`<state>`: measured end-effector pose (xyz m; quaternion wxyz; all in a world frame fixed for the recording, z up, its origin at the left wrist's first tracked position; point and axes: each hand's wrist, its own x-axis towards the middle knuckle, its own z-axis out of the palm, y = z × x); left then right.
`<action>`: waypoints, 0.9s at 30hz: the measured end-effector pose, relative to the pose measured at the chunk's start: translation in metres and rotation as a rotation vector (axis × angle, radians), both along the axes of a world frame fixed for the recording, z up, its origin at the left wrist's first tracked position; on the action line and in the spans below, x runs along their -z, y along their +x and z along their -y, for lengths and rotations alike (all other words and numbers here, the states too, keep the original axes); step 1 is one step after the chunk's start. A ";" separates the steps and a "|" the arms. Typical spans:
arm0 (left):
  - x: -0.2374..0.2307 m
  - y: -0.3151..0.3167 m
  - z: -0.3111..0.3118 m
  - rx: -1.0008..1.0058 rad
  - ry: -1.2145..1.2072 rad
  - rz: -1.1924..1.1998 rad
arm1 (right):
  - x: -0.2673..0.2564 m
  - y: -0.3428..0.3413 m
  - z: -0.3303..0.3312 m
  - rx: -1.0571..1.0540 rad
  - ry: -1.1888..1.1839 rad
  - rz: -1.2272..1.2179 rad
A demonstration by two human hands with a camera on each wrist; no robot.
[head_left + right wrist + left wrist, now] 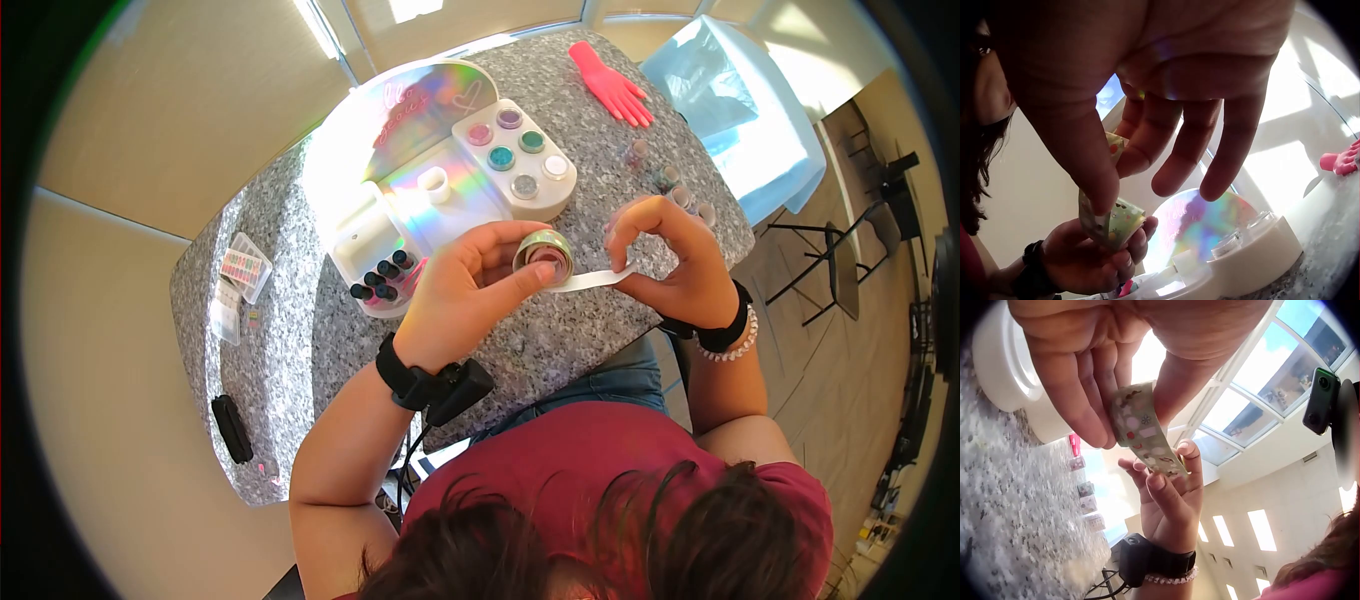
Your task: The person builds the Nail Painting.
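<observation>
A roll of patterned green tape (543, 257) is gripped between the thumb and fingers of the left hand (470, 290). From it a strip (592, 281), pale in the head view, stretches to the right hand (680, 262), which pinches its end between thumb and index finger. In the left wrist view the strip (1154, 447) shows small printed figures on green, and the right hand (1172, 506) holds its far end. The right wrist view shows the roll (1116, 225) in the left hand (1088, 259), below the right thumb.
A white display stand (450, 200) with glitter pots and dark-capped bottles stands beyond the hands. Small jars (681, 196) are right of it, near a pink hand model (608, 84). Nail tip boxes (242, 270) and a black case (231, 428) lie left on the granite table (350, 370).
</observation>
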<state>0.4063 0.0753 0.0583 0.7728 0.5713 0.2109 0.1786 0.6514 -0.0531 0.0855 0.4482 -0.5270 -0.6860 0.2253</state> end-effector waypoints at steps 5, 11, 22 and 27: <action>0.002 0.001 -0.004 -0.111 0.019 0.020 | -0.010 0.012 0.002 -0.057 -0.064 0.021; 0.000 0.000 -0.001 0.011 -0.020 0.019 | -0.013 0.013 0.001 0.046 -0.010 0.042; -0.001 -0.004 0.007 0.282 0.044 -0.117 | -0.012 -0.021 -0.013 -0.072 0.025 0.256; -0.004 -0.003 0.010 0.110 0.061 -0.018 | -0.015 -0.021 -0.010 -0.087 -0.082 0.179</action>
